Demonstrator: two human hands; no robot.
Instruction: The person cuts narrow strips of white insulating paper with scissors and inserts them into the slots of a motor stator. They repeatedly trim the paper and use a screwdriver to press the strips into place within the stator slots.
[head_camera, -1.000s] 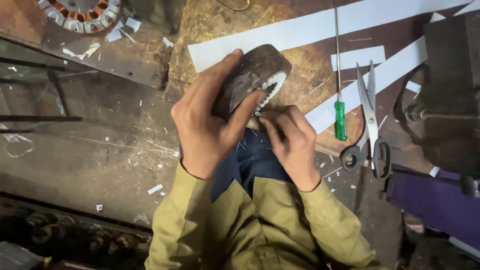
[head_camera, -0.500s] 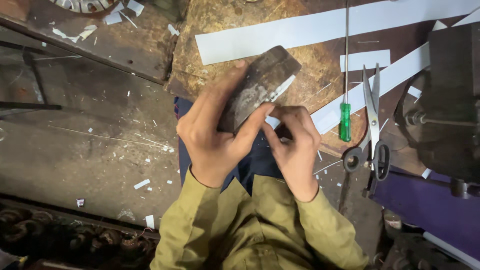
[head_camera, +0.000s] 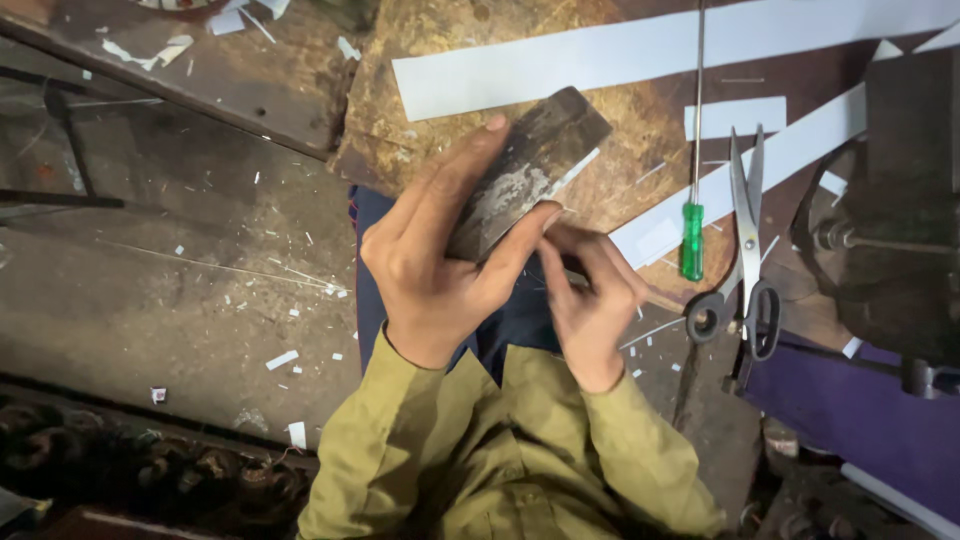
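My left hand (head_camera: 440, 260) grips a dark, worn metal motor core (head_camera: 530, 165) and holds it tilted over the edge of a wooden workbench (head_camera: 420, 50). A thin white paper strip shows along the core's lower right side. My right hand (head_camera: 590, 295) sits just below the core, its fingertips pinched at that white strip near the core's lower end. What lies between those fingertips is hidden. Both arms wear olive green sleeves.
Long white paper strips (head_camera: 640, 50) lie across the workbench. A green-handled screwdriver (head_camera: 693, 235) and a pair of scissors (head_camera: 745, 250) lie to the right. A dark metal vise (head_camera: 900, 200) stands at the far right. Paper scraps litter the floor (head_camera: 180, 300) on the left.
The core has turned in my left hand: its toothed round face showed a second ago, now its flat outer side faces up. My right hand's fingers have shifted lower along its edge.
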